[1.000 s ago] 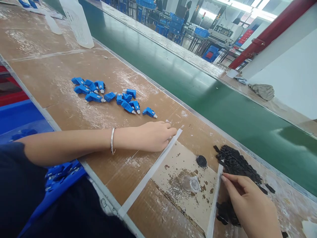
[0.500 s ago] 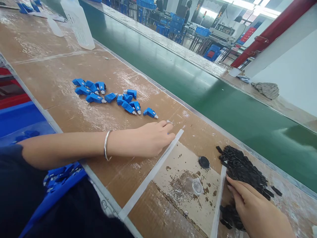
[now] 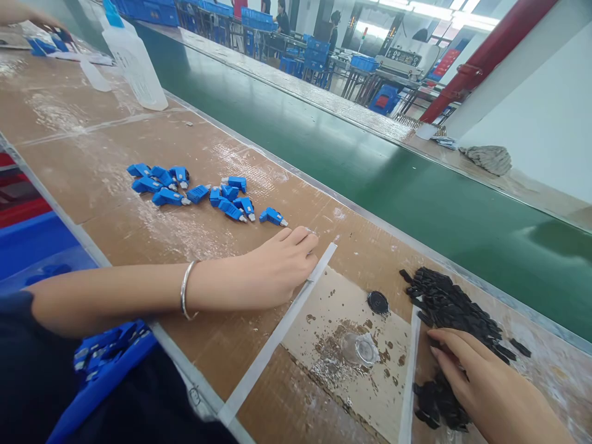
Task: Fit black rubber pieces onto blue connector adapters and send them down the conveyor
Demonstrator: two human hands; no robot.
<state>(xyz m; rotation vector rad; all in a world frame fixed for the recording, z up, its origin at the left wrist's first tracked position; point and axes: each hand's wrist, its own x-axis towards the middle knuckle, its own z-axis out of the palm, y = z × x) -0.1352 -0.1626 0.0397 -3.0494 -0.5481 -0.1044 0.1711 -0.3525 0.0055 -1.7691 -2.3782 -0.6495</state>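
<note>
My left hand (image 3: 272, 268) rests with curled fingers beside the white tape strip (image 3: 282, 330); whatever it holds, if anything, is hidden beneath it. Several blue parts (image 3: 169, 197) lie loose just beyond it. My right hand (image 3: 490, 382) is over the black pieces (image 3: 451, 308), thumb and index finger close together, and anything between them is too small to make out. More black pieces (image 3: 439, 401) lie under that hand. Between the hands, a small clear cup (image 3: 363, 349) and a round black cap (image 3: 378, 302) stand on a wet, spotted board (image 3: 393, 336).
A green conveyor belt (image 3: 324, 142) runs along the table's far side. A clear bottle (image 3: 136, 68) stands at the upper left, near another person's hand (image 3: 28, 13). A blue bin (image 3: 106, 382) of blue parts is below the table's near edge. A grey cloth (image 3: 488, 158) lies beyond the belt.
The view has shifted slightly, and another person's hand has appeared at the upper left. My left hand stays by the tape; my right hand remains at the black pieces.
</note>
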